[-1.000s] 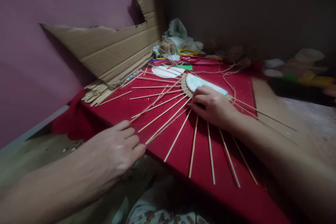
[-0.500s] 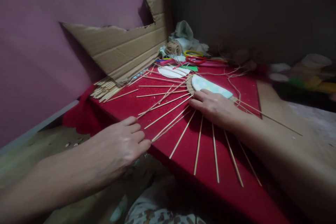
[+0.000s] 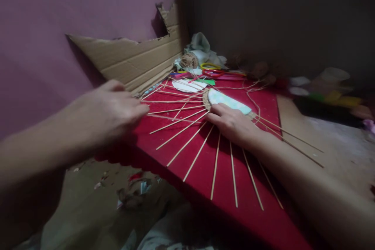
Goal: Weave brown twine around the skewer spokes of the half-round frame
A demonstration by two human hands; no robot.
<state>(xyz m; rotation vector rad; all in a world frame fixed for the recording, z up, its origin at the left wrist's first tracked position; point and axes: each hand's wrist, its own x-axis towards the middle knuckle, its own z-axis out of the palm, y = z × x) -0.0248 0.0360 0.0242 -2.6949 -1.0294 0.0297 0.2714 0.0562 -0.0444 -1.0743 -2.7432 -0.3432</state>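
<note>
Since the earlier frame the left hand (image 3: 109,111) had lifted off the near edge of the red board (image 3: 249,211) and swung up and away from the body, so that it now hung over the far-left sticks (image 3: 175,110), blurred by the motion. Its fingers (image 3: 137,110) were curled loosely together, pointing at the stick ends; whether they pinched one could not be told. The stick bundle seen earlier at the board's left corner was now hidden behind that hand. The right hand (image 3: 231,123) had stayed put, flat and palm down, its fingers (image 3: 215,112) spread a little and pressing on the hub where the sticks met, just beside the pale half-disc (image 3: 230,101) with its woven rim (image 3: 206,99). It held nothing; it pinned the work. Judging from this, the left hand had finished with the near sticks and was turning to the ones on the far side, while the right kept the fan from shifting. The sticks lay in a fan across the board, radiating from the hub toward the near edge and both sides, a few crossing one another at the left. Beyond the half-disc lay a white disc (image 3: 187,85), loose twine (image 3: 254,91), a twine ball (image 3: 189,60), coloured rings (image 3: 212,71) and a heap of cloth (image 3: 202,49). Torn cardboard (image 3: 137,60) leaned against the pink wall (image 3: 58,15) at the left.
</note>
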